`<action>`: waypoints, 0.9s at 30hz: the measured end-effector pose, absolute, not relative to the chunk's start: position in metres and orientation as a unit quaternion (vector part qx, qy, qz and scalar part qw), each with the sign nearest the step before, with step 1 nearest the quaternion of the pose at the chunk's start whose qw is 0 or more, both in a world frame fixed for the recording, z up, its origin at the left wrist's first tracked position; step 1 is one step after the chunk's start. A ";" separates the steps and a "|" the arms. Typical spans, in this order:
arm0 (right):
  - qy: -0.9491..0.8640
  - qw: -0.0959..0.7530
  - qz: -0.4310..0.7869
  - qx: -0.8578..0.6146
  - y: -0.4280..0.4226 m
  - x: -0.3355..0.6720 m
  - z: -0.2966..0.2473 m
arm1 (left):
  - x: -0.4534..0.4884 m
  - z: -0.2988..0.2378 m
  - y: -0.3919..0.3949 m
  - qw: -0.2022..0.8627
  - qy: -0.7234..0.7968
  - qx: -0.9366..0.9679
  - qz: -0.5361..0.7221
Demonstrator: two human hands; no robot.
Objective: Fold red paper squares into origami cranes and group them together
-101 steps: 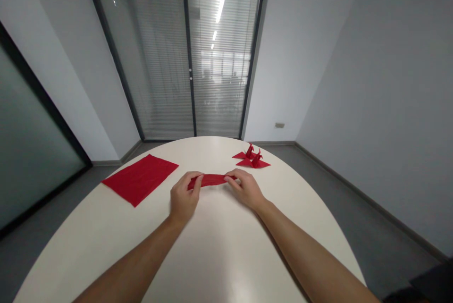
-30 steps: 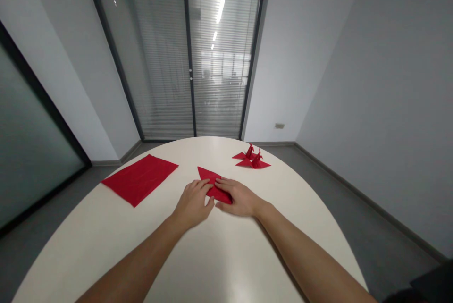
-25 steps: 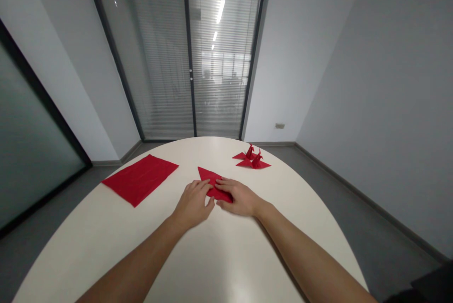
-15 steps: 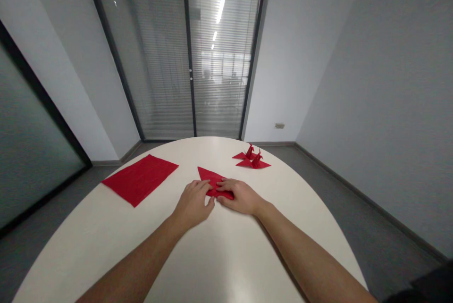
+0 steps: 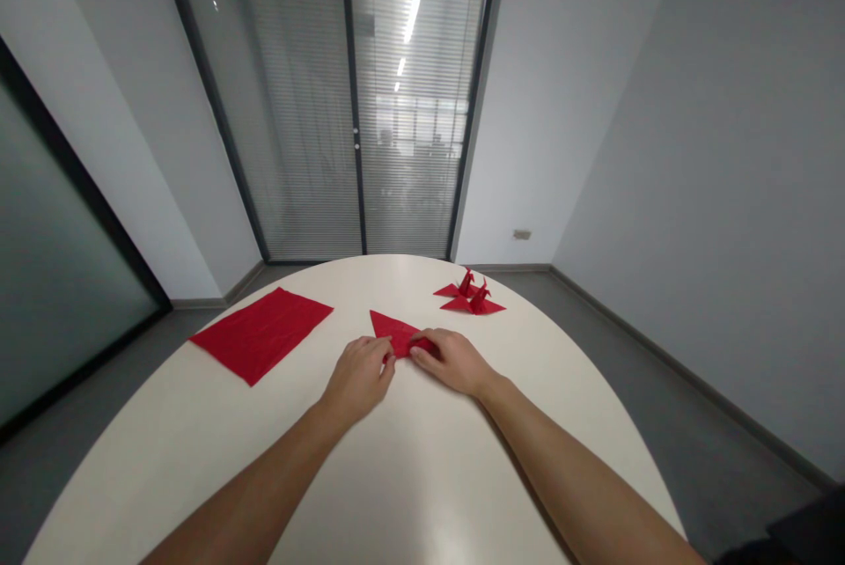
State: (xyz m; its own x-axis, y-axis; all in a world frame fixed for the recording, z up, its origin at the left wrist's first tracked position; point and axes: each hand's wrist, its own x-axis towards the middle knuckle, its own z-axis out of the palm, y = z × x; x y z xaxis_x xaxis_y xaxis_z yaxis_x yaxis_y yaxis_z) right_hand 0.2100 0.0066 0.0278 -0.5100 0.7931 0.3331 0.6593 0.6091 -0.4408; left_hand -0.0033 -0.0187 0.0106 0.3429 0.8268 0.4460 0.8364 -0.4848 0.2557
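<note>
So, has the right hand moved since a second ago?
Yes, slightly: judged against the two red origami cranes, the right hand has edged forward and a little rightward, toward them, its thumb most clearly.

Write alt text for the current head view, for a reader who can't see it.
A person's left hand and right hand are on a folded piece of red paper on a rounded white table. A flat red sheet lies to the left; two red folded birds sit farther back on the right. Glass panels with blinds stand behind.
</note>
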 end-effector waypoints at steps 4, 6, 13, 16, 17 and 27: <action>-0.841 0.270 0.135 -0.449 0.010 0.212 0.022 | -0.004 0.010 -0.018 0.012 -0.514 -0.817 -0.262; -0.835 0.271 0.131 -0.461 0.012 0.213 0.020 | -0.005 0.010 -0.017 0.012 -0.517 -0.817 -0.256; -0.827 0.292 0.137 -0.460 0.016 0.213 0.015 | -0.005 0.012 -0.018 0.003 -0.534 -0.809 -0.246; -0.825 0.318 0.145 -0.445 0.019 0.213 0.009 | -0.005 0.013 -0.018 0.004 -0.538 -0.807 -0.245; -0.824 0.324 0.147 -0.441 0.020 0.214 0.007 | -0.005 0.013 -0.018 0.003 -0.535 -0.809 -0.244; -0.853 0.315 0.042 -0.415 0.020 0.211 0.012 | -0.006 0.010 -0.017 0.011 -0.506 -0.830 -0.233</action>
